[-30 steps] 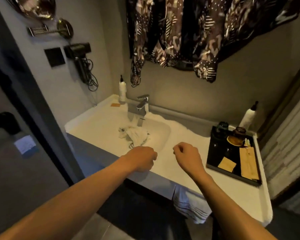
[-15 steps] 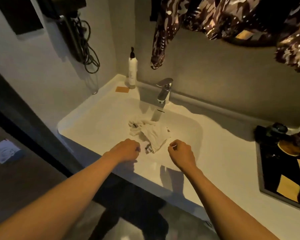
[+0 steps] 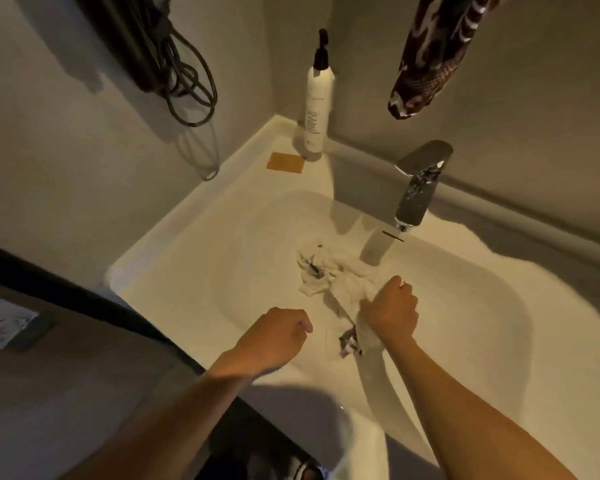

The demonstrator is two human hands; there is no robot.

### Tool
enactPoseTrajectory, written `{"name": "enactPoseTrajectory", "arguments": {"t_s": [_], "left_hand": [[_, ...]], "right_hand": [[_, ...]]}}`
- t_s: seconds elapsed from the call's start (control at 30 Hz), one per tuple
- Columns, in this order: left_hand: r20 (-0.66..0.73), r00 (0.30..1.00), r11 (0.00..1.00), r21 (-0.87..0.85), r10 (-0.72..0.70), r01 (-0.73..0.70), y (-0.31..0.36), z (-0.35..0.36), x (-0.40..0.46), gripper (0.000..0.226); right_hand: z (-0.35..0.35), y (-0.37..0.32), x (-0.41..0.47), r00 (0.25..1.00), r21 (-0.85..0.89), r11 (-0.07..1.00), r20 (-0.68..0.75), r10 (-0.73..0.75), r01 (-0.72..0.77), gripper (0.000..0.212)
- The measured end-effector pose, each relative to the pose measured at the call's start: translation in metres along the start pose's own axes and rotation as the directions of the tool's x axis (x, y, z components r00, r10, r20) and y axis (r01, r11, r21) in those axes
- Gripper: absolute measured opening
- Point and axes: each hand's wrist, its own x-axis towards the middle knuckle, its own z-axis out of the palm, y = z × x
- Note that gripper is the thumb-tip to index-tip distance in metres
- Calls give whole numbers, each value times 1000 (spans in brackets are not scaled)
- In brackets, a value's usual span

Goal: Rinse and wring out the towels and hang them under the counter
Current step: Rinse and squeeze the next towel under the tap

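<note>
The right hand (image 3: 388,315), which hung curled and empty short of the basin half a second ago, has reached forward and now grips the white towel (image 3: 340,289), bunching its near end beneath the palm. The left hand (image 3: 274,336) has edged forward beside it, fingers curled, holding nothing.

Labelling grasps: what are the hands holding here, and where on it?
Right hand grips the white towel at its near end, in the sink. Left hand is curled, holding nothing.
</note>
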Motion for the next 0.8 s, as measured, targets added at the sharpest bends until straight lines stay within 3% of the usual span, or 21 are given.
{"name": "enactPoseTrajectory", "arguments": {"t_s": [0.13, 0.27, 0.37, 0.5, 0.53, 0.6, 0.67, 0.8], "left_hand": [[48, 997, 992, -106, -62, 66, 3, -11, 28, 27], [-4, 1000, 989, -147, -17, 17, 12, -20, 41, 37], [-9, 997, 991, -102, 82, -83, 24, -35, 49, 65], [-46, 974, 967, -122, 220, -224, 50, -51, 55, 82], [-40, 962, 957, -100, 270, -273, 57, -55, 58, 77], [-15, 917, 915, -67, 398, -398, 74, -64, 61, 43], [-38, 894, 881, -154, 447, -447, 91, -76, 55, 19], [-239, 894, 795, -411, 380, -447, 125, -123, 41, 24]], "right_hand": [[-7, 6, -7, 978, 105, 973, -56, -202, 207, 18], [-64, 14, -42, 888, 257, 850, -132, -440, 460, 22], [-108, -1, -65, 885, 333, 821, -162, -436, 465, 15], [-165, -29, -81, 886, 401, 791, -259, -386, 462, 13], [-179, -33, -86, 883, 411, 784, -278, -379, 466, 13], [-210, -36, -99, 866, 411, 768, -328, -378, 491, 13], [-245, -35, -110, 849, 414, 752, -371, -375, 513, 13], [-303, -23, -131, 826, 346, 780, -434, -359, 521, 16]]}}
